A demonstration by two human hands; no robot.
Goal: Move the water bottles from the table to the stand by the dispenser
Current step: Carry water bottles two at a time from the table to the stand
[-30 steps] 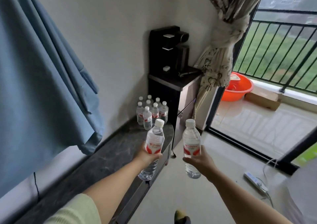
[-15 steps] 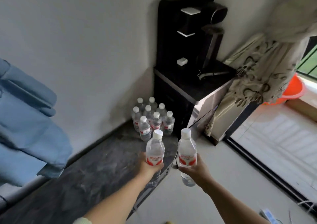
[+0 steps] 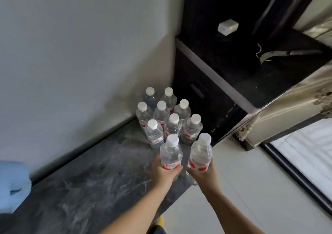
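The water bottles (image 3: 172, 126) are clear with white caps and red-and-white labels (the print is too blurred to read). The stand (image 3: 93, 185) is dark grey marble with pale veining. The dispenser (image 3: 224, 83) is black; the curtain (image 3: 305, 93) cream with dark motifs.

Eight bottles (image 3: 167, 116) cluster on the stand (image 3: 89, 180), dispenser (image 3: 242, 63) to their right.

both held bottles (image 3: 171, 153) (image 3: 200, 154) have been carried closer to the bottle cluster (image 3: 167, 115) on the dark marble stand (image 3: 93, 180), drawn nearer together.
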